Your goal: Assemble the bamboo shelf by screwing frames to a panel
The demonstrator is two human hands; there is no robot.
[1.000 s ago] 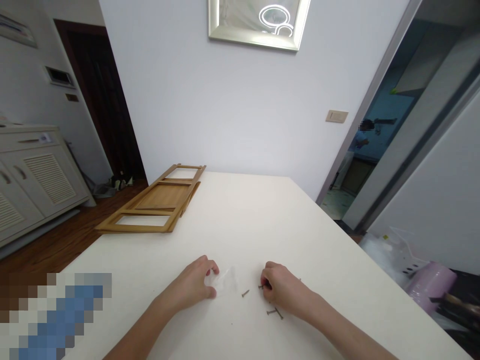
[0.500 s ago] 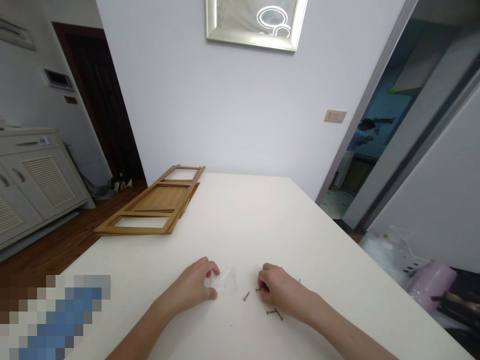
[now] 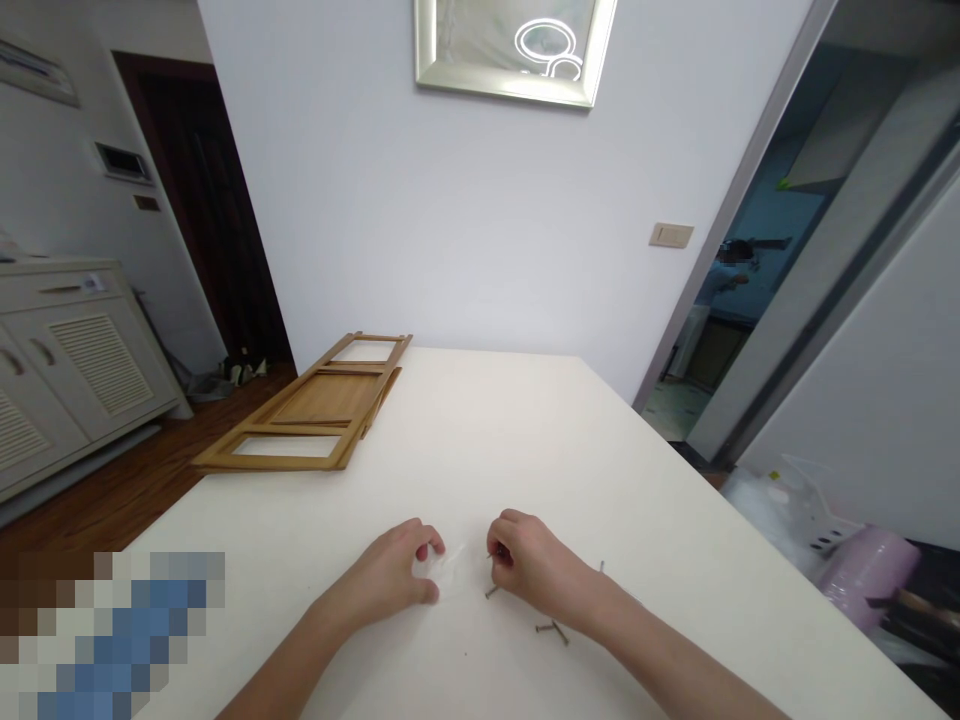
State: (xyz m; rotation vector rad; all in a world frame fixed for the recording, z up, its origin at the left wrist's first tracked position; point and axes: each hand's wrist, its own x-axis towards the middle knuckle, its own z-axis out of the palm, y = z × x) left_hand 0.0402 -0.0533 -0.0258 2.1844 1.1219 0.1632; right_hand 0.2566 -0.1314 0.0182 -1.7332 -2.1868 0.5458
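Note:
My left hand (image 3: 391, 572) rests on the white table (image 3: 487, 430) with thumb and fingers apart. They lie on either side of the left end of a small clear plastic bag (image 3: 454, 568), seemingly touching it. Just right of the bag, my right hand (image 3: 538, 568) is closed in a pinch on a screw (image 3: 490, 556), whose end pokes out at the fingertips. Another screw (image 3: 491, 592) lies below those fingers, partly hidden by them. Two crossed screws (image 3: 553, 630) are under the right wrist, and one more screw (image 3: 601, 567) shows beyond the forearm.
A wooden panel frame (image 3: 307, 400) lies flat at the table's far left. A wall stands behind the table. To the right, a wrapped pink roll (image 3: 866, 575) sits among clear plastic off the table. A person (image 3: 724, 275) is in the room beyond the doorway.
My right hand has moved left toward the plastic bag, carrying a screw off the spot by the others. My left hand has hardly moved.

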